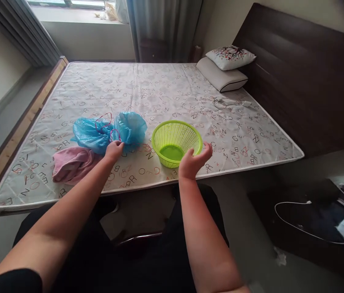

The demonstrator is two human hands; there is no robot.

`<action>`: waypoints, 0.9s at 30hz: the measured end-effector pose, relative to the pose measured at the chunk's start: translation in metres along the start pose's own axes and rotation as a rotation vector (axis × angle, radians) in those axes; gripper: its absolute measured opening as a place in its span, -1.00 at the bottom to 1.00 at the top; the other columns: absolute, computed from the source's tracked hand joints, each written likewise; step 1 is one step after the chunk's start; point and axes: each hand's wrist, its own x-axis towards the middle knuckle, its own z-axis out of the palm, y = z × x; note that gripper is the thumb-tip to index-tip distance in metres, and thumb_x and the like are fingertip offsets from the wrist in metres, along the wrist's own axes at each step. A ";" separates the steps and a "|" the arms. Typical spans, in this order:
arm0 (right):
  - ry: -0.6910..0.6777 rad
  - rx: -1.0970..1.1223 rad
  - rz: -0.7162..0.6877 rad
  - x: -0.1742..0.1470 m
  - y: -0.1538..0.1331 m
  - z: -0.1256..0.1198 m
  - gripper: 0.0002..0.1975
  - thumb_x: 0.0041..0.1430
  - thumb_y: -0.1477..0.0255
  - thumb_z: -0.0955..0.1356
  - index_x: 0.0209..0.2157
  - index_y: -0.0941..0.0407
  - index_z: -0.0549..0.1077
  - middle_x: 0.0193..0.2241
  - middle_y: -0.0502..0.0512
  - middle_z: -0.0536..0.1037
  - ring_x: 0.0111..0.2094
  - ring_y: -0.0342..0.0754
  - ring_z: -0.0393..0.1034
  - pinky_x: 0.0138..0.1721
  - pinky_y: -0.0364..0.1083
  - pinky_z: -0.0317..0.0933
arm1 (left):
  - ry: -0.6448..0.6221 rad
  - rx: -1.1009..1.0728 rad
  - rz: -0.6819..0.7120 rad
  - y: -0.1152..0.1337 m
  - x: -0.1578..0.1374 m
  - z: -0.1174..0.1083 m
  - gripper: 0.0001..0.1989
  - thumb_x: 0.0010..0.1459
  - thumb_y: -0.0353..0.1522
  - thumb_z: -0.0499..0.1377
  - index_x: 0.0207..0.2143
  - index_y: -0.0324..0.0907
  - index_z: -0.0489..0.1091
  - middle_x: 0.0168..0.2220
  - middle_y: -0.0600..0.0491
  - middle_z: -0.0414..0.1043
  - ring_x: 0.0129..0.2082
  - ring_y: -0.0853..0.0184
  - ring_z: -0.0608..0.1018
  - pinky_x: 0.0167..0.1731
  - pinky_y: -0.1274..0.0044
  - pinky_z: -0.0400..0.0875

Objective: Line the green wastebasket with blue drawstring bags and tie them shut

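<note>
On the mattress (pixel 159 93) before me lies a crumpled blue plastic bag (pixel 90 134) with a pink drawstring (pixel 104 118), bunched into two puffed lobes. My left hand (pixel 115 149) is at its near side, fingers pinched together at the drawstring. To the right is a lime-green plastic basket (pixel 176 138) with mesh walls and a solid bottom; nothing shows inside. My right hand (pixel 194 160) is at the basket's near right rim, thumb on the inner side and fingers outside. A folded pink cloth (pixel 75 165) rests beside the bag, left of my left forearm.
Two pillows (pixel 225 73) are stacked by the dark headboard (pixel 300 69). A white cable (pixel 220 103) lies on the mattress's right part. A wooden bed rail (pixel 37 101) runs along the left. At lower right, a dark surface (pixel 288 215) holds another white cable (pixel 300 228) and cloth.
</note>
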 end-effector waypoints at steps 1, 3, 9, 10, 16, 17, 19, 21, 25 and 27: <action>-0.008 0.020 -0.141 -0.008 -0.014 -0.002 -0.54 0.32 0.48 0.24 0.23 0.15 0.32 0.32 0.46 0.31 0.45 0.29 0.17 0.42 0.46 0.11 | 0.035 -0.032 -0.024 -0.006 -0.012 -0.007 -0.75 0.37 -0.32 0.16 -0.14 -0.37 0.51 -0.20 -0.13 0.61 -0.14 0.17 0.59 0.01 0.40 0.41; -0.165 0.134 -0.395 -0.030 -0.039 -0.003 -0.62 0.39 0.48 0.22 0.19 0.09 0.36 0.20 0.36 0.44 0.34 0.19 0.33 0.37 0.36 0.25 | 0.091 -0.156 -0.080 -0.019 -0.037 -0.022 -0.71 0.35 -0.23 0.17 -0.14 -0.30 0.50 -0.27 -0.06 0.56 -0.23 0.22 0.56 -0.07 0.42 0.45; -0.827 0.450 -0.523 -0.104 -0.065 0.037 -0.67 0.36 0.60 0.19 -0.12 0.05 0.53 -0.11 0.18 0.62 0.01 0.02 0.54 0.15 0.06 0.47 | 0.011 -0.633 0.019 -0.036 -0.094 -0.072 -0.45 0.01 0.10 0.41 -0.28 -0.17 0.45 -0.33 0.07 0.43 -0.27 0.25 0.52 -0.18 0.41 0.55; -0.861 0.472 -0.474 -0.111 -0.065 0.047 -0.65 0.34 0.63 0.18 -0.12 0.05 0.54 -0.09 0.19 0.62 0.03 0.02 0.53 0.16 0.06 0.46 | -0.008 -0.664 0.061 -0.036 -0.097 -0.077 -0.45 -0.01 0.10 0.42 -0.29 -0.16 0.44 -0.32 0.08 0.43 -0.27 0.26 0.51 -0.17 0.41 0.55; -1.236 0.539 -0.261 -0.127 -0.059 0.095 -0.73 0.37 0.49 0.31 0.00 0.05 0.58 0.12 0.19 0.60 0.05 0.02 0.54 0.05 0.01 0.51 | 0.027 -0.776 0.211 -0.031 -0.084 -0.079 -0.66 0.07 -0.10 0.39 -0.26 -0.13 0.46 -0.30 0.06 0.47 -0.30 0.29 0.52 -0.24 0.45 0.51; -1.286 0.532 -0.199 -0.128 -0.057 0.099 -0.75 0.37 0.42 0.36 0.03 0.04 0.58 0.10 0.18 0.62 -0.04 0.01 0.56 0.01 0.01 0.52 | 0.027 -0.811 0.221 -0.030 -0.080 -0.076 -0.64 0.09 -0.12 0.38 -0.16 -0.11 0.47 -0.24 0.04 0.51 -0.27 0.27 0.55 -0.26 0.45 0.52; -1.327 0.524 -0.056 -0.130 -0.053 0.104 -0.68 0.31 0.31 0.45 0.08 0.04 0.56 0.02 0.15 0.65 -0.20 -0.05 0.56 -0.06 0.00 0.52 | 0.010 -0.856 0.240 -0.027 -0.074 -0.068 -0.50 0.12 -0.13 0.37 0.09 -0.04 0.42 -0.11 -0.01 0.56 -0.17 0.22 0.61 -0.23 0.45 0.54; -1.313 0.543 0.060 -0.130 -0.049 0.107 -0.61 0.26 0.24 0.50 0.08 0.03 0.54 -0.08 0.10 0.65 -0.26 -0.08 0.53 -0.13 -0.04 0.51 | 0.000 -0.827 0.270 -0.024 -0.070 -0.059 -0.33 0.12 -0.14 0.40 0.24 0.00 0.31 -0.01 -0.06 0.56 -0.06 0.19 0.63 -0.16 0.43 0.57; -1.274 0.556 0.149 -0.125 -0.045 0.113 -0.65 0.22 0.17 0.51 -0.04 0.05 0.57 -0.30 0.01 0.58 -0.29 -0.09 0.48 -0.19 -0.07 0.47 | 0.107 -0.660 0.274 -0.020 -0.074 -0.042 -0.26 0.08 -0.18 0.47 0.24 -0.02 0.25 0.03 -0.08 0.53 -0.14 0.27 0.64 -0.16 0.45 0.57; -1.247 0.556 0.174 -0.121 -0.044 0.115 -0.66 0.22 0.14 0.51 -0.10 0.06 0.56 -0.28 0.02 0.58 -0.27 -0.08 0.48 -0.18 -0.07 0.46 | 0.201 -0.626 0.245 -0.016 -0.079 -0.038 -0.38 0.19 -0.20 0.41 0.21 -0.04 0.24 0.02 -0.06 0.52 -0.20 0.32 0.63 -0.21 0.47 0.56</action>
